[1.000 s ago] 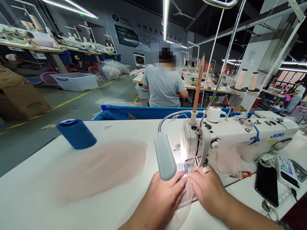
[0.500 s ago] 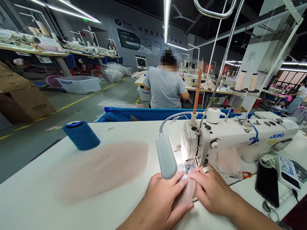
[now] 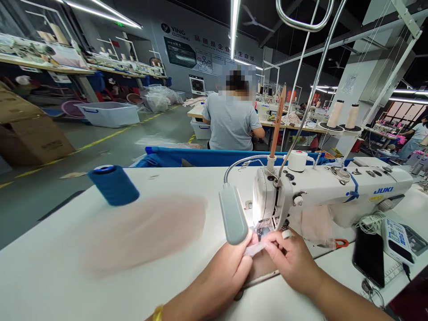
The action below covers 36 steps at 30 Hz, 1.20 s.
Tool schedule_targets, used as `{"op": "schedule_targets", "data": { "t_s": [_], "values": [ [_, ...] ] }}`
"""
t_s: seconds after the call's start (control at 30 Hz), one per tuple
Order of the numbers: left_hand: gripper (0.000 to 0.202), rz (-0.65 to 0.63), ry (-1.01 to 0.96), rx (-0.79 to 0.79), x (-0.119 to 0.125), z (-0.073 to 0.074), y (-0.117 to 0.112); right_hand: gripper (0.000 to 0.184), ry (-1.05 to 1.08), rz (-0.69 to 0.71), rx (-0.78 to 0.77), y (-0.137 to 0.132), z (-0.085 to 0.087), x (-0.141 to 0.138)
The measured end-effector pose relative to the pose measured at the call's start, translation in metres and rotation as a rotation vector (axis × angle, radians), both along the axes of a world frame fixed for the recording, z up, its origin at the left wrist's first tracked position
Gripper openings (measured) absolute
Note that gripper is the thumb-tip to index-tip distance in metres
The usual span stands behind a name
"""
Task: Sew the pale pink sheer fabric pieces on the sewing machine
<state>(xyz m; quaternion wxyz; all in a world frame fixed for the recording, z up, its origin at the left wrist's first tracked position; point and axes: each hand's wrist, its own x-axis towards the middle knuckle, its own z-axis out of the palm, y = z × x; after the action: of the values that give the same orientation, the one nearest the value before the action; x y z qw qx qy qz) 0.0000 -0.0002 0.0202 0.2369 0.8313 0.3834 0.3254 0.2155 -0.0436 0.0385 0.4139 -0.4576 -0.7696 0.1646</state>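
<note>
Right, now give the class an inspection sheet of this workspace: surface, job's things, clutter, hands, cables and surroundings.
Surface: white table, sheer pinkish fabric spread at left.
Job's things: pale strip in front of sewing machine.
Clutter: blue thread cone, black phone.
Hands: left hand and right hand both pinch the pale strip.
Cables: coiled white cable beyond the phone; black cord at right.
Surroundings: person in grey ahead, back turned.

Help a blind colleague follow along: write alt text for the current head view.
A left hand and a right hand hold pale fabric between them at a white sewing machine. A blue thread cone is on the table; beyond, a person in grey faces away.
</note>
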Motion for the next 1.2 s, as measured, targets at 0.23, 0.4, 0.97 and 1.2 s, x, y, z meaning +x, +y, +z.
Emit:
{"op": "schedule_targets", "data": {
  "t_s": [0.23, 0.4, 0.97, 1.2],
  "values": [
    [0.019, -0.020, 0.023, -0.185, 0.004, -0.003, 0.005, 0.022, 0.030, -0.070, 0.019, 0.004, -0.012, -0.002],
    [0.038, -0.008, 0.028, -0.252, 0.003, -0.006, 0.008, 0.021, 0.023, -0.072, 0.078, 0.005, -0.015, -0.001],
    [0.030, -0.276, -0.025, 0.488, -0.005, -0.014, -0.022, 0.021, -0.593, 0.118, 0.103, -0.013, 0.001, 0.019],
    [0.034, -0.242, 0.021, 0.563, -0.004, -0.023, -0.014, 0.019, -0.638, 0.088, 0.069, -0.011, 0.002, 0.016]
  ]
}}
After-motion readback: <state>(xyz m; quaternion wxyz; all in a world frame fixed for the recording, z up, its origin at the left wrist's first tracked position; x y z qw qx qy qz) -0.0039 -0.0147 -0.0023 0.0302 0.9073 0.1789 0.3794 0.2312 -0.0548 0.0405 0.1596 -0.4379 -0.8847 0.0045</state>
